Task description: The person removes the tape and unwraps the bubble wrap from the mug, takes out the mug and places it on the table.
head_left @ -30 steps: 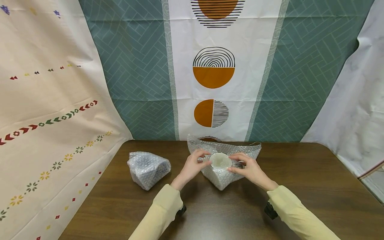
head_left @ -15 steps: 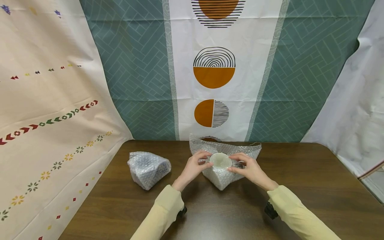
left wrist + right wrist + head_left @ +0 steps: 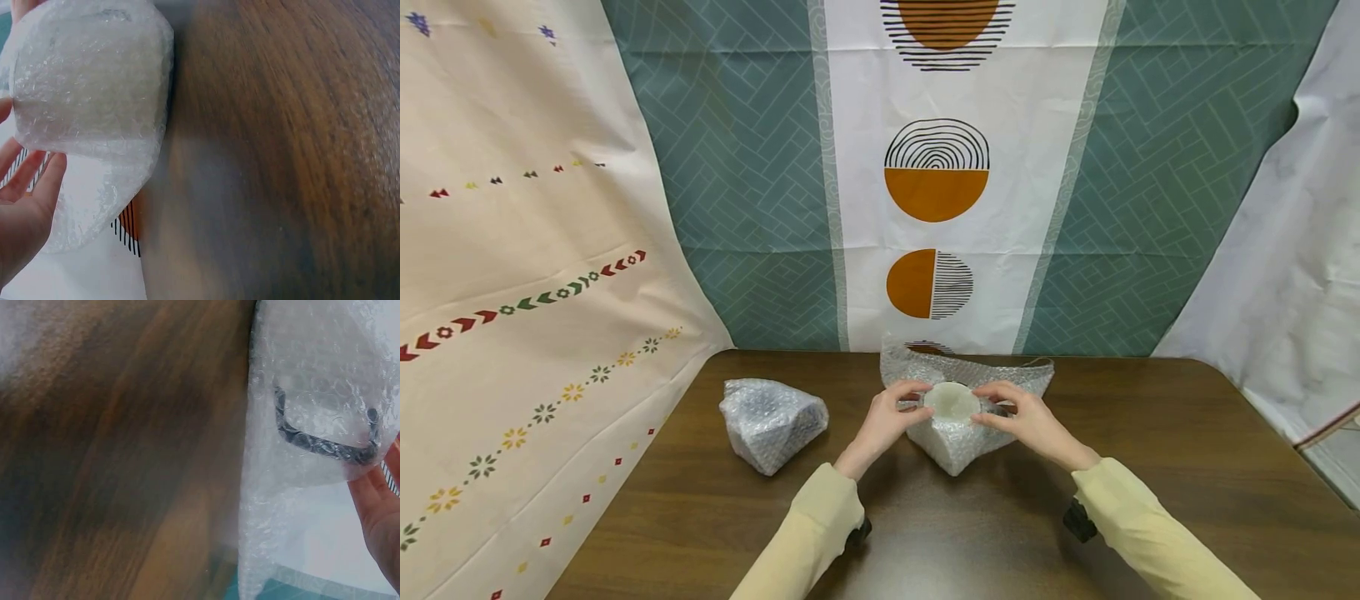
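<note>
As the left hand [image 3: 882, 417] is easing slightly inward, the left flap of the bubble wrap [image 3: 952, 450] is edging nearer the mug [image 3: 952, 402], apparently closing round it. Mug, one: is standing within the wrap, centre-back of the tabletop [image 3: 662, 525]. Wrapped bundle [image 3: 767, 425], one: is lying well apart, leftward. Hands, two: each grip is holding wrap against the mug, the right hand [image 3: 1033, 423] beside the black handle [image 3: 322, 445].

Pale glare lies on the near table [image 3: 955, 546], and both wrist views look soft.
</note>
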Demonstrator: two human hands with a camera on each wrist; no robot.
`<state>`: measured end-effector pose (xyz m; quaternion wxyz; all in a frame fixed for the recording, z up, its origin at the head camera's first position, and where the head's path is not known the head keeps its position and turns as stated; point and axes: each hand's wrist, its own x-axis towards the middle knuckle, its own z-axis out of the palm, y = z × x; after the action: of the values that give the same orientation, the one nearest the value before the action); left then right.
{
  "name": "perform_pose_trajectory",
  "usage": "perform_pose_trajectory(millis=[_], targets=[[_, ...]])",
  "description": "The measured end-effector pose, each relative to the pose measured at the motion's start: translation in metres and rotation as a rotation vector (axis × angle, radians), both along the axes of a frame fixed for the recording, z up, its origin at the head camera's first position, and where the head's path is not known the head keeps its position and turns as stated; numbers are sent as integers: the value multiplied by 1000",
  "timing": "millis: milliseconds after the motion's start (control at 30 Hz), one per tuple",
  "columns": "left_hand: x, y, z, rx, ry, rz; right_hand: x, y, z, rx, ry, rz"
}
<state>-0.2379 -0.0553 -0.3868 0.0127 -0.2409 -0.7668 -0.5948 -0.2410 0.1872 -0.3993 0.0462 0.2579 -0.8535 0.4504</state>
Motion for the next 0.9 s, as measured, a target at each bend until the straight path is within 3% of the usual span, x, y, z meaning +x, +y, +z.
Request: perform_pose_trajectory(millis=[200,467,667,900], targets=[[-1,-1,1,-40,6,-9,-6,-1,-1,4,13,-27],[-25,-1,-30,-97,21,18,-10,-5,1,6,48,-32],[-27,-3,-31,-172,39,51,-13,-8,2,4,89,-43],[-26,-3,-30,-183,34,55,-15,-10,0,20,94,-57]])
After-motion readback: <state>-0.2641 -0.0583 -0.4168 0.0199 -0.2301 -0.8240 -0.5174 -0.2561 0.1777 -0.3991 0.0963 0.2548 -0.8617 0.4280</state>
